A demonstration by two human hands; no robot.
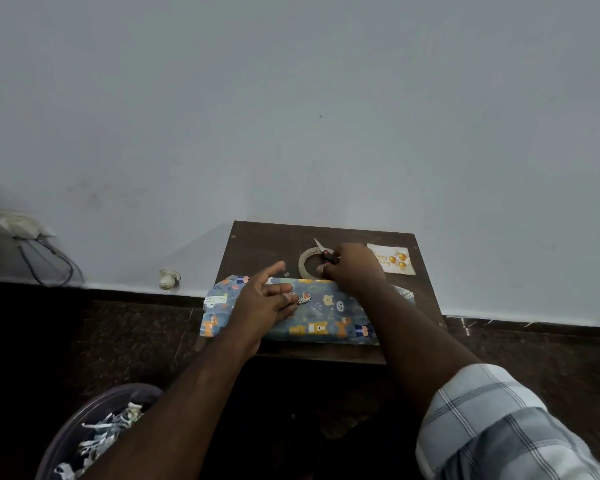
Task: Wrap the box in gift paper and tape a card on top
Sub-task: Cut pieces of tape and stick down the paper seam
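The box [326, 313] lies on the small dark table [257, 247], covered in blue gift paper printed with animals. My left hand [267, 299] rests flat on its left part, fingers spread, and a small piece of tape seems to stick to a fingertip. My right hand [352, 268] is curled at the box's far edge, pinching the paper there. Just behind that hand lie the tape roll [307, 263] and the scissors [324, 251]. The white card [394, 259] with gold balloons sits at the table's far right.
The table stands against a pale wall, with dark floor on both sides. A round bin [94, 434] holding paper scraps is at the lower left. A wall socket with cables [32, 244] hangs at the far left, and a small white object [168, 278] lies by the skirting.
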